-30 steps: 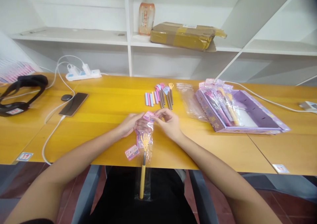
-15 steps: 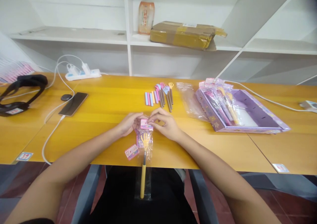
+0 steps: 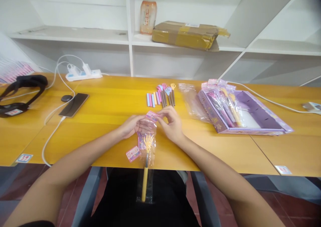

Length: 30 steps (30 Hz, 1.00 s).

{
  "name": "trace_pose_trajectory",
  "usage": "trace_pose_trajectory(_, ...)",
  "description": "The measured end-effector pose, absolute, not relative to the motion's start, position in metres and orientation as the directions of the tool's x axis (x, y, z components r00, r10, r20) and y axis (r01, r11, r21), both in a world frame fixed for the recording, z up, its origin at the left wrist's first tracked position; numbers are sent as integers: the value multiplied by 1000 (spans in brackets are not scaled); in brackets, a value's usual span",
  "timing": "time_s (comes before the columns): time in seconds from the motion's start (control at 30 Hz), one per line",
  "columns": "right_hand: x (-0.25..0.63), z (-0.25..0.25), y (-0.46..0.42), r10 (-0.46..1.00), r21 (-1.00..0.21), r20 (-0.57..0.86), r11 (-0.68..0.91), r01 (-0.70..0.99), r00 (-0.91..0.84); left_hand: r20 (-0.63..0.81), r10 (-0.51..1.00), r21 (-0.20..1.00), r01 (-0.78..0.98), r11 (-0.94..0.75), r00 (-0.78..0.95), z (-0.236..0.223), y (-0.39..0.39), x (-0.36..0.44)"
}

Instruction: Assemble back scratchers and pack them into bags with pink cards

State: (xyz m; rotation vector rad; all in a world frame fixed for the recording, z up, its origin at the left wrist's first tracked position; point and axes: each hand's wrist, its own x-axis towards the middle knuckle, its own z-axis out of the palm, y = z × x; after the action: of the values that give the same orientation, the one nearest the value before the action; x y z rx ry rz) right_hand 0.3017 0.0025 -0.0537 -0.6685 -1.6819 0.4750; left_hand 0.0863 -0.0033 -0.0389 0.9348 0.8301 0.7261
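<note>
The right hand's grip [image 3: 171, 124] pinches the pink rectangular card [image 3: 151, 116], the left hand's [image 3: 132, 126] loosely curled beside it, probably keeping the clear plastic bag [image 3: 151, 158] steady.

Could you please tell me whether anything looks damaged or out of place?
The taped box on the shelf looks damaged: its right end is ragged, with a flap sticking out. The bagged yellow scratcher also extends past the near edge of the table. I see nothing spilled.

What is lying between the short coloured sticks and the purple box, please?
In the head view: hand-shaped pieces with brown stems, then clear plastic packaging beside the purple box.
</note>
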Motion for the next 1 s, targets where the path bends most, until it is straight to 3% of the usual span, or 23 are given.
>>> trace_pose_trajectory(0.2,301,-58,6,704,-695,685,708,124,-186,-307,832,879,-197,434,461,-40,-1,87)
trace_pose_trajectory(0.53,311,-46,7,560,-549,705,819,164,-435,-323,850,876,-209,435,415,-38,-1,86)
trace_pose_trajectory(0.73,311,-43,6,558,-513,795,828,226,-239,-305,822,886,-173,430,480,-35,-3,85)
trace_pose_trajectory(0.87,310,-45,8,599,-568,763,801,190,-241,-291,813,878,-198,437,504,-37,-3,85)
trace_pose_trajectory(1.0,311,-48,8,640,-633,757,768,91,-135,-314,818,876,-185,445,481,-41,-2,85)
